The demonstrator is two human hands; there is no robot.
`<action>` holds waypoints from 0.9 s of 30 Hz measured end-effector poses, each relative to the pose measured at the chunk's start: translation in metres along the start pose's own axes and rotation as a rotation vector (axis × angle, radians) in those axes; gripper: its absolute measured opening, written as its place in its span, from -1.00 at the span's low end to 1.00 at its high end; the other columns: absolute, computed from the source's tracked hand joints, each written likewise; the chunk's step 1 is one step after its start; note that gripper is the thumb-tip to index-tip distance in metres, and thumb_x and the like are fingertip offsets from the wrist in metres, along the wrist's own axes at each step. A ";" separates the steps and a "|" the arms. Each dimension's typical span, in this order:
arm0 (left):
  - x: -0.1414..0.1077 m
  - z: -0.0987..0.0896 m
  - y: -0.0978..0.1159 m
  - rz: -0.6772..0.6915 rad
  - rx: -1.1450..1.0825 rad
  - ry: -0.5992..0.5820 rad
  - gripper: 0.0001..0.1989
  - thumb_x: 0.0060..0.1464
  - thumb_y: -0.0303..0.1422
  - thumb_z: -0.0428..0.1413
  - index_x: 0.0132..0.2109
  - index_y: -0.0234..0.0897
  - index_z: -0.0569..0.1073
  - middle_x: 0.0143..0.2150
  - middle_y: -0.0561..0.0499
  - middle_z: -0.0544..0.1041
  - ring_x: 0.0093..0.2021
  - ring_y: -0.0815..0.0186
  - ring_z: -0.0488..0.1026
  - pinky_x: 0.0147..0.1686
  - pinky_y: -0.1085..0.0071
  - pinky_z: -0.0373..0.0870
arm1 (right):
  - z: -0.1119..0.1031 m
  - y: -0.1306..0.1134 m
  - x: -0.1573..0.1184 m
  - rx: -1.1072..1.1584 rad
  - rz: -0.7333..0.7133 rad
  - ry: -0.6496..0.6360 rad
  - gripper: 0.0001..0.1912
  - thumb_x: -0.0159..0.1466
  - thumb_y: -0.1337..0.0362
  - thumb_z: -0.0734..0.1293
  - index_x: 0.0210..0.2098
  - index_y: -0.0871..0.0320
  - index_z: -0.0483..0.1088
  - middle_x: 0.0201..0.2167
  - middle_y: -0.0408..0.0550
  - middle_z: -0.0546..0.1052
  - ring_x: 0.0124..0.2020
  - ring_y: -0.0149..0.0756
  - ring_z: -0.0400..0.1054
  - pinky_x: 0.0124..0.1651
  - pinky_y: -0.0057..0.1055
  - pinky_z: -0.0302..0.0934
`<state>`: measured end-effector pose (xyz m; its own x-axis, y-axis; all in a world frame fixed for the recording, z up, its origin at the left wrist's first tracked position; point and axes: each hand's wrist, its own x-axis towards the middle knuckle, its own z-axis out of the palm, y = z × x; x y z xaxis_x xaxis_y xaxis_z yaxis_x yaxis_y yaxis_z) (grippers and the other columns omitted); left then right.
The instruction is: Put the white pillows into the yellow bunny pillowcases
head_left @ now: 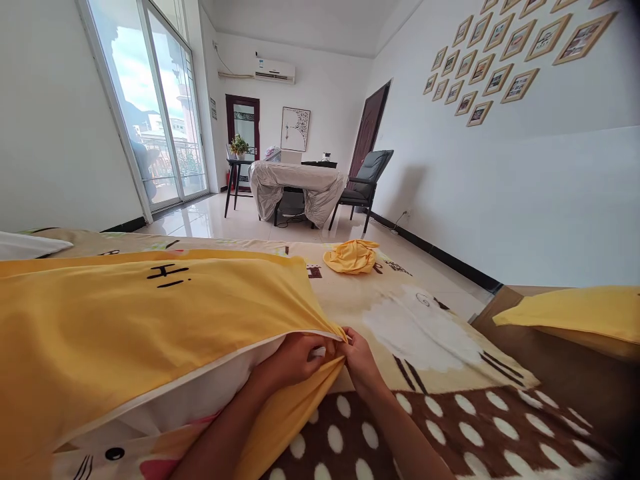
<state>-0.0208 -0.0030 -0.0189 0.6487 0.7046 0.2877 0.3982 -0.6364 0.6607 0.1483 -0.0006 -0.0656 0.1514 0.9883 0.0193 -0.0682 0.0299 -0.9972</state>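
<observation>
A yellow fabric cover (215,300) with black "Hi" lettering lies across the left, its long side open. Inside that opening shows a white and printed fabric piece (200,393) with a cat-like face. My left hand (300,360) reaches into the opening, fingers curled on the cloth near its right corner. At the same corner my right hand (357,353) pinches the yellow fabric from outside, and the two hands nearly touch. The cover rests on a patterned blanket (410,333) with a sheep print and brown polka-dot border.
A crumpled yellow cloth (353,257) lies on the blanket ahead. A yellow pillow (580,317) sits on a brown surface at right. Farther off stand a covered table (300,175), a black chair (370,177) and a small stand with a plant (239,147).
</observation>
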 end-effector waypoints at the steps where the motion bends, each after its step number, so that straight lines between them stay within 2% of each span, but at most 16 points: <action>1: 0.000 0.000 0.000 0.016 -0.041 -0.001 -0.79 0.05 -0.47 -0.02 -0.24 -0.24 0.50 -0.20 0.06 0.55 -0.19 0.33 0.41 -0.10 0.47 0.27 | 0.001 0.000 0.000 0.017 0.016 0.007 -0.77 -0.06 0.21 0.33 -0.39 0.16 0.37 -0.46 -0.06 0.53 -0.40 -0.26 0.37 -0.37 -0.43 0.21; 6: 0.001 0.006 -0.005 -0.001 -0.156 -0.005 -0.78 0.10 -0.42 0.01 -0.21 -0.25 0.55 -0.19 0.04 0.59 -0.17 0.28 0.45 -0.06 0.42 0.31 | 0.004 -0.004 -0.002 0.038 0.063 -0.013 -0.77 -0.08 0.16 0.34 -0.44 0.16 0.41 -0.48 -0.06 0.54 -0.43 -0.24 0.36 -0.40 -0.41 0.21; 9: 0.000 0.007 -0.005 -0.011 -0.226 0.085 -0.80 0.09 -0.42 0.03 -0.21 -0.28 0.55 -0.18 0.02 0.59 -0.15 0.29 0.46 -0.04 0.41 0.32 | 0.005 -0.010 -0.005 0.071 0.125 -0.079 -0.78 -0.06 0.15 0.33 -0.48 0.17 0.43 -0.54 -0.08 0.53 -0.51 -0.28 0.32 -0.45 -0.43 0.17; 12: -0.001 0.004 -0.002 0.006 -0.256 0.134 -0.79 0.11 -0.44 0.02 -0.16 -0.29 0.53 -0.15 0.01 0.58 -0.12 0.30 0.45 0.00 0.41 0.30 | 0.007 -0.015 -0.007 0.166 0.141 -0.107 -0.78 -0.08 0.19 0.34 -0.44 0.17 0.47 -0.53 -0.10 0.53 -0.49 -0.28 0.34 -0.39 -0.42 0.19; 16: -0.001 0.001 0.004 0.046 -0.076 0.051 -0.80 0.13 -0.43 0.00 -0.19 -0.25 0.51 -0.15 0.01 0.56 -0.12 0.28 0.43 -0.02 0.40 0.30 | 0.010 -0.017 -0.008 0.251 0.111 -0.076 -0.78 -0.11 0.20 0.37 -0.45 0.14 0.45 -0.51 -0.10 0.53 -0.46 -0.27 0.36 -0.38 -0.42 0.20; 20: -0.001 0.001 0.006 0.086 0.120 0.046 -0.81 0.13 -0.46 -0.02 -0.20 -0.24 0.48 -0.14 -0.01 0.54 -0.10 0.27 0.42 -0.05 0.40 0.29 | 0.012 -0.017 -0.009 0.240 0.081 -0.009 -0.73 -0.14 0.12 0.43 -0.50 0.15 0.41 -0.48 -0.06 0.54 -0.40 -0.22 0.40 -0.40 -0.41 0.21; 23: -0.001 0.002 0.006 0.084 0.194 0.011 -0.82 0.13 -0.46 -0.02 -0.23 -0.25 0.48 -0.18 -0.03 0.54 -0.14 0.26 0.43 -0.10 0.40 0.31 | 0.013 -0.016 -0.009 0.235 0.083 0.027 -0.69 -0.15 0.07 0.44 -0.53 0.14 0.39 -0.47 -0.04 0.54 -0.37 -0.19 0.41 -0.40 -0.40 0.23; 27: -0.001 0.002 0.006 0.081 0.276 -0.020 -0.80 0.13 -0.44 -0.01 -0.20 -0.24 0.50 -0.11 -0.04 0.55 -0.07 0.22 0.43 -0.04 0.34 0.30 | 0.013 -0.014 -0.008 0.249 0.112 0.038 -0.72 -0.16 0.11 0.44 -0.54 0.14 0.37 -0.51 -0.07 0.53 -0.41 -0.20 0.41 -0.40 -0.39 0.24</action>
<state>-0.0176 -0.0079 -0.0169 0.6970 0.6436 0.3160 0.5044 -0.7534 0.4218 0.1349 -0.0074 -0.0509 0.1655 0.9814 -0.0977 -0.3264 -0.0390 -0.9444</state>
